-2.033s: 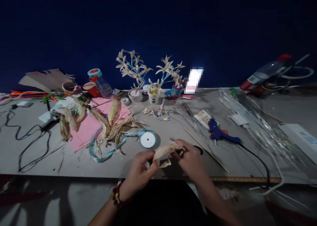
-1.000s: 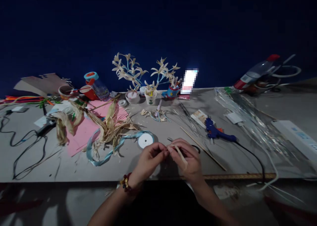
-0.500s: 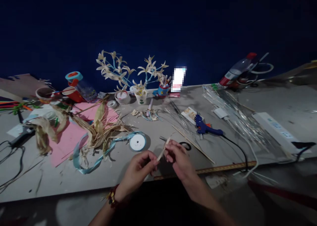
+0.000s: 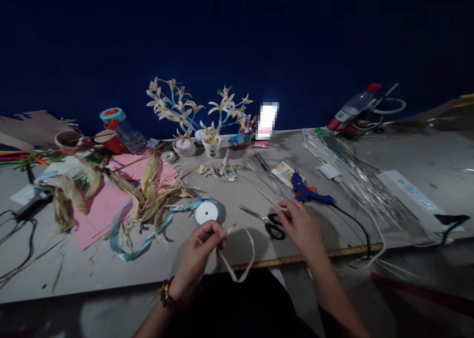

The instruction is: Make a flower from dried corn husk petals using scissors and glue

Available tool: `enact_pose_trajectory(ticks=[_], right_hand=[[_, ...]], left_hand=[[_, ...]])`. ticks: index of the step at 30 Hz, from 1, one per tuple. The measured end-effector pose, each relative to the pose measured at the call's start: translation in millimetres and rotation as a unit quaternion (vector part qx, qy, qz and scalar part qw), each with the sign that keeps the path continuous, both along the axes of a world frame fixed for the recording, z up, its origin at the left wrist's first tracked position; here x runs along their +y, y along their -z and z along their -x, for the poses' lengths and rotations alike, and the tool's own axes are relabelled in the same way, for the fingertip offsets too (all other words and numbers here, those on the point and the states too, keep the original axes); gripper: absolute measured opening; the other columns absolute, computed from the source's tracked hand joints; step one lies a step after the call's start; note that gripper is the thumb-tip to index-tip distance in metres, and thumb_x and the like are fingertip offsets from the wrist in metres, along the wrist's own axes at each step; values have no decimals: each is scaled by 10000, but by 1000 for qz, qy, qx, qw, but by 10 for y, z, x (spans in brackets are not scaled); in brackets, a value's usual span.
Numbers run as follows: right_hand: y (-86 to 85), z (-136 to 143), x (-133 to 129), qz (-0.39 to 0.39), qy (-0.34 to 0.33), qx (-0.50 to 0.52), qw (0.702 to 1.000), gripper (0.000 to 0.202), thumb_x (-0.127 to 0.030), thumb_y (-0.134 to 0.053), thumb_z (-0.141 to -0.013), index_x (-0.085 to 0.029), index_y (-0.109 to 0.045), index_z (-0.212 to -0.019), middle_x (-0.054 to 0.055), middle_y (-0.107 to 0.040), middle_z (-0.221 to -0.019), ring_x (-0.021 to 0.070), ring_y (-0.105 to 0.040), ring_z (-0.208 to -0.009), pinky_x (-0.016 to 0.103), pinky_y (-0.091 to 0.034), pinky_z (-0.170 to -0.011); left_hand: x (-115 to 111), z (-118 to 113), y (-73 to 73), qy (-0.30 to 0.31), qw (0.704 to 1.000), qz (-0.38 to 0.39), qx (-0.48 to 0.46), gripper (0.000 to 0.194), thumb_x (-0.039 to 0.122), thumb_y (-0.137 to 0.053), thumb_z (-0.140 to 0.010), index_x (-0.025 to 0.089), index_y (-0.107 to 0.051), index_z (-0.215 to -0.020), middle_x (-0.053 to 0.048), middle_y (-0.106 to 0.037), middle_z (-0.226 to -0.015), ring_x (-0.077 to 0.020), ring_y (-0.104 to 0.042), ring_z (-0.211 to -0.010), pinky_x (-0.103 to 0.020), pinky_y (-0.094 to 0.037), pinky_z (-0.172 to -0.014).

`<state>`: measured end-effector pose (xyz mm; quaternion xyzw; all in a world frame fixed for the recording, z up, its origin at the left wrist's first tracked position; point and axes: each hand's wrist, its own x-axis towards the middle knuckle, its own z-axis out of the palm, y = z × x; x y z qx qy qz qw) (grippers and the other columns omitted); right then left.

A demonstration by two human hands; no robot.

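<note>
Pinched in my left hand point(image 4: 203, 246) is a pale strip of dried husk point(image 4: 239, 278), which curls down and loops up to the right. My right hand point(image 4: 299, 224) is closed around the near part of a thin wooden stick point(image 4: 268, 196) that lies over the table. Black-handled scissors point(image 4: 276, 227) rest just left of my right hand, blades pointing left. A white spool point(image 4: 206, 212) with light blue ribbon point(image 4: 138, 251) is behind my left hand.
Dried husks point(image 4: 148, 200) lie on pink paper point(image 4: 92, 219) at left. Husk flowers point(image 4: 177, 106) stand in cups at the back. A blue glue gun point(image 4: 311, 192), wires point(image 4: 264, 170), a white power strip point(image 4: 407, 195) and a tilted bottle point(image 4: 353, 106) are at right.
My right hand has let go of the husk strip and moved right onto the stick. The strip now hangs in a loop from my left hand, and the scissors are uncovered.
</note>
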<state>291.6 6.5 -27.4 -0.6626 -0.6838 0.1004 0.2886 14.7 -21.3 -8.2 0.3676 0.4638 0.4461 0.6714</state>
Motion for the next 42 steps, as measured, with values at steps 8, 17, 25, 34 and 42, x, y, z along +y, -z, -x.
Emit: enact_pose_trajectory(ticks=[8,17,25,34,42], right_hand=[[182,-310,93,40,-6,-158,987,194,-305,-489,-931,-231,-577,-774,73,-670,-802,253,-636,-728,344,-454,-659],[-285,-10,-109,32,-57,61,996,190,-384,-460,-993,-232,-572,-1019,68,-716,-845,227,-682,-706,320,-493,-655],[-330,840,-241,188,-216,351,891,265,-459,-568,-969,-214,-582,-869,-26,-562,-716,135,-512,-629,232,-418,-581],[-352,968,-221,320,-182,446,816,403,-579,-610,-908,-209,-570,-754,-54,-521,-537,97,-426,-446,203,-307,-420],[-407,1003,-263,436,-133,578,677,435,-573,-746,-788,-180,-575,-716,-77,-499,-433,36,-305,-332,167,-176,-340]], left_hand=[[38,-61,0,1,1000,1,-2,296,411,-756,-795,172,-597,-722,23,-571,-616,-99,-479,-555,-208,-378,-529],[54,-104,-134,-2,999,-30,27,325,446,-749,-802,171,-592,-728,22,-559,-626,-102,-480,-560,-216,-400,-545],[31,-128,-182,23,989,-94,108,280,413,-682,-861,172,-613,-737,5,-575,-664,-125,-493,-605,-238,-412,-596],[-29,4,-219,28,942,-205,264,215,303,-611,-917,187,-624,-736,-16,-650,-700,-162,-563,-689,-255,-418,-663],[-46,123,-228,95,945,-244,198,234,325,-603,-961,170,-638,-789,-32,-682,-763,-155,-606,-743,-254,-443,-716]])
